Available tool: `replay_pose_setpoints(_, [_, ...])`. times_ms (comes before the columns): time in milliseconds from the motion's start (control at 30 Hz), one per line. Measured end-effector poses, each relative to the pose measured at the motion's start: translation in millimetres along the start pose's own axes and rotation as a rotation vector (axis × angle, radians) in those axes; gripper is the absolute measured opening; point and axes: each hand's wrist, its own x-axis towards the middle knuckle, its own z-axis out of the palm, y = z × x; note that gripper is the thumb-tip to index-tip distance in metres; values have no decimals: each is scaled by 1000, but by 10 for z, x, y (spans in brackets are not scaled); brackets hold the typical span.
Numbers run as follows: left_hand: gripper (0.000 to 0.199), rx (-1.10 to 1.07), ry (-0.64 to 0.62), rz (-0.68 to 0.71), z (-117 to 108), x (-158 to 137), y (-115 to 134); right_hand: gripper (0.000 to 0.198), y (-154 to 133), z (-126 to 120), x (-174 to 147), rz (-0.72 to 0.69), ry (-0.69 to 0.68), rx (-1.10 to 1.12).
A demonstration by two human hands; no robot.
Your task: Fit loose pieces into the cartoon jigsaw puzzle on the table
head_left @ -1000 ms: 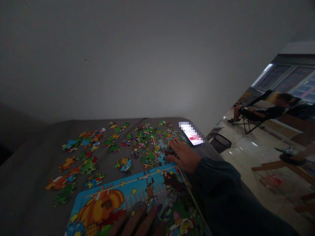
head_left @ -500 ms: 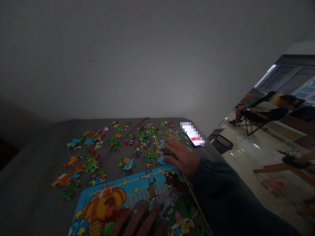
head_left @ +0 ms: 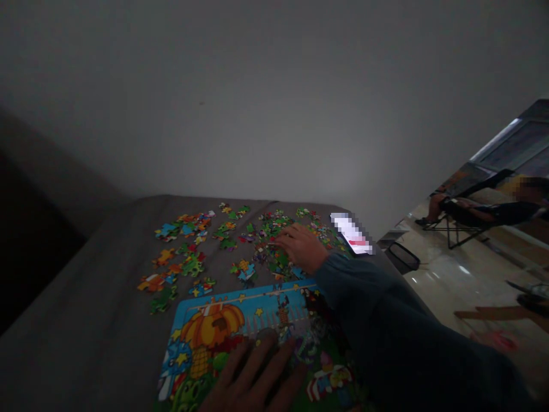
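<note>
My left hand (head_left: 257,375) lies with its fingers spread on a colourful cartoon picture board (head_left: 210,327), which shows a big orange pumpkin and stars on blue. Beyond the board's far edge, my right hand (head_left: 302,247) reaches into a heap of small jigsaw puzzle pieces (head_left: 277,220). Its fingers are bent and drawn together, tips down among the pieces. What they pinch, if anything, is too small and dark to make out. More puzzle pieces (head_left: 184,226) lie in clusters to the left, and a blue and orange cluster (head_left: 243,270) sits just past the board.
A lit phone (head_left: 352,233) lies at the table's right edge. Grey cloth (head_left: 107,274) covers the table, which meets a pale wall (head_left: 274,114). Off to the right, a person (head_left: 484,209) sits in a folding chair above a shiny floor.
My right hand has moved left and its fingers have curled in over the pieces. My left hand stays on the board. The whole view has shifted, so the table appears farther right.
</note>
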Motion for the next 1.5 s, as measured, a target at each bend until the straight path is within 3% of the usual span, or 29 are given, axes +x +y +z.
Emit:
replay_pose_setpoints(133, [48, -84, -44, -89, -127, 45, 3, 24, -124, -437, -370, -30, -15, 108])
replay_pose_setpoints(233, [48, -139, -79, -151, -185, 76, -23, 20, -251, -699, -779, -114, -153, 444])
replay_pose_setpoints(400, [47, -161, -96, -138, -159, 93, -54, 17, -325, -637, -1237, -224, -258, 671])
replay_pose_setpoints(533, [45, -179, -76, -129, -108, 92, -63, 16, -322, -576, -1272, -317, -324, 630])
replay_pose_setpoints(633, [46, -201, -71, -120, -87, 85, -67, 24, -393, -620, -1291, -256, -313, 489])
replay_pose_setpoints(767, [49, -223, -111, -120, -75, 67, -68, 51, -605, -610, -1404, -143, -225, 289])
replay_pose_setpoints(967, [51, -251, -158, -122, -64, 46, -62, 17, -718, -560, -1453, -81, -324, 222])
replay_pose_setpoints(1200, [53, -227, -172, -101, -62, 41, -63, 12, -568, -596, -1390, -115, -444, 326])
replay_pose_setpoints(1500, [50, -227, -154, -89, -55, 48, -50, 15, -522, -565, -1338, -167, -352, 184])
